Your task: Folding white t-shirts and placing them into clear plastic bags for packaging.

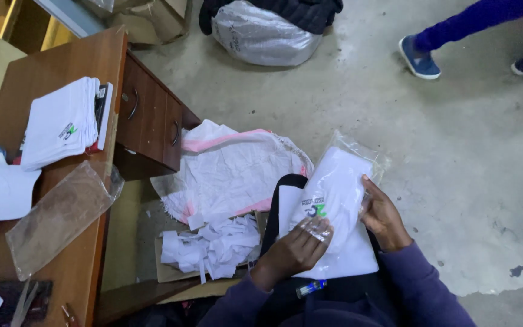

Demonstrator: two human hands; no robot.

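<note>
On the far left, a wooden desk (55, 66) carried a stack of folded white shirts (62, 121) at about ten o'clock from the hands, and an empty clear plastic bag (62, 215) lay slantwise near the desk's edge at about nine o'clock. Between desk and lap, a white and pink sack (231, 166) was spread on the floor, with a heap of torn white paper strips (213, 245) on cardboard just beside it.

The left hand (292, 251) sat low on the folded white shirt (340, 206), fingers curled and pressed together, the fingertips pinching a crinkled bit of clear film at the shirt's lower left, beside its small printed logo. The shirt rested on the lap, partly sheathed in a clear plastic sleeve (364, 151) whose closed end stuck out past the shirt toward one o'clock.

The shirt's long axis ran from seven o'clock up to one o'clock, its top edge pointing away from the body and slightly right. From the left fingers the bulk of the shirt lay toward one o'clock; from the right hand (382, 215) it lay toward nine o'clock. The right hand gripped the shirt's right edge about halfway along, fingers slightly spread and wrapped over the film, thumb side hidden. Both hands touched the shirt; the right sat nearer the sleeve's closed end, the left nearer its open mouth.

A blue pen (310, 288) lay on the lap below the shirt. At upper right, another person's blue shoe (419, 60) stood on the concrete floor (455, 181).
</note>
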